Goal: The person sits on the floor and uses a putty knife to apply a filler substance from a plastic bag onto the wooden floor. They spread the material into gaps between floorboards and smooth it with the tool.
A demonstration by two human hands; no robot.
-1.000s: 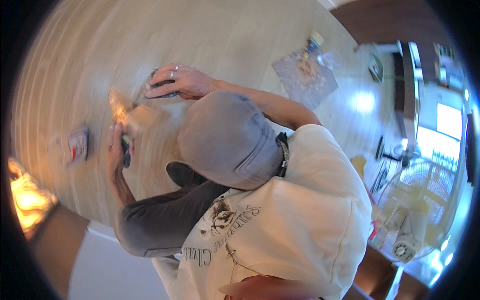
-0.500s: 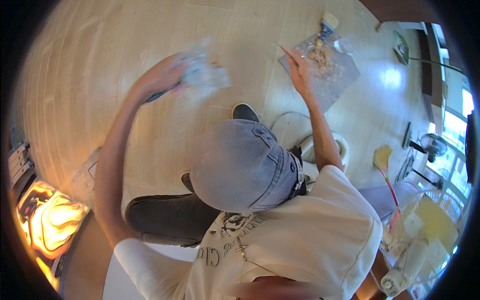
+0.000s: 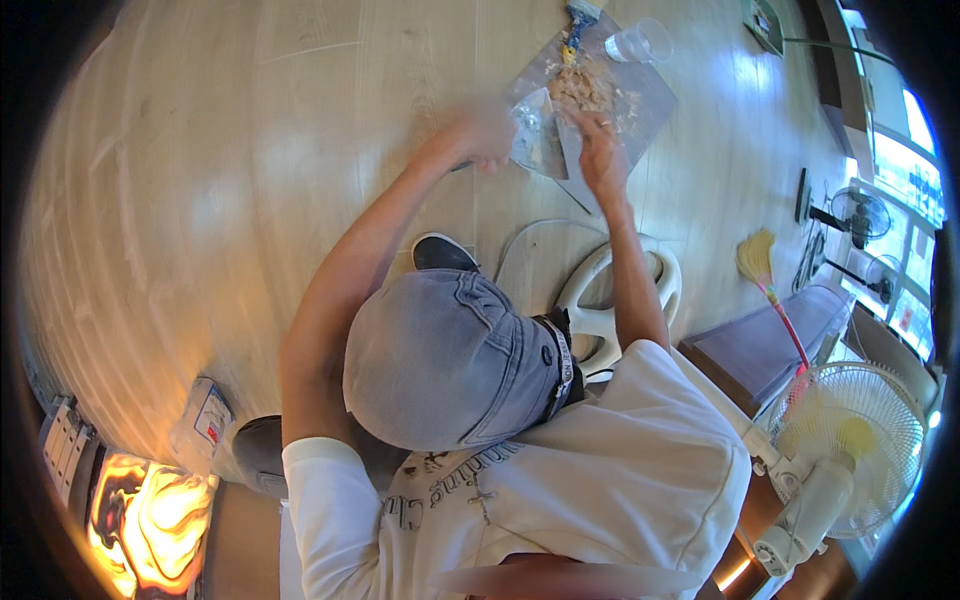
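My left hand (image 3: 478, 138), blurred by motion, is closed at the edge of a flat, whitish-grey, smeared piece (image 3: 540, 135) that resembles a trowel blade. That piece lies over the left side of a grey board (image 3: 650, 105) on the floor. My right hand (image 3: 601, 155) is over the board's near part, fingers curled round a slim tool that is mostly hidden. Just beyond its fingertips is a crumbly brown heap (image 3: 582, 88). A blue-handled brush (image 3: 576, 35) rests at the board's far end, beside a clear plastic cup (image 3: 635, 42) lying on its side.
Between my forearms is a grey denim cap (image 3: 440, 360). Right of it stands a white rounded frame (image 3: 672, 280) with openings. A broom (image 3: 757, 258) and a white fan (image 3: 850, 450) are at the right. A clear plastic container (image 3: 202, 418) sits at the lower left, near a glowing orange panel (image 3: 155, 520).
My left hand has swung right with the whitish-grey piece, from over bare floor to the board. My right hand has come down slightly beside the heap. The whole view has shifted.
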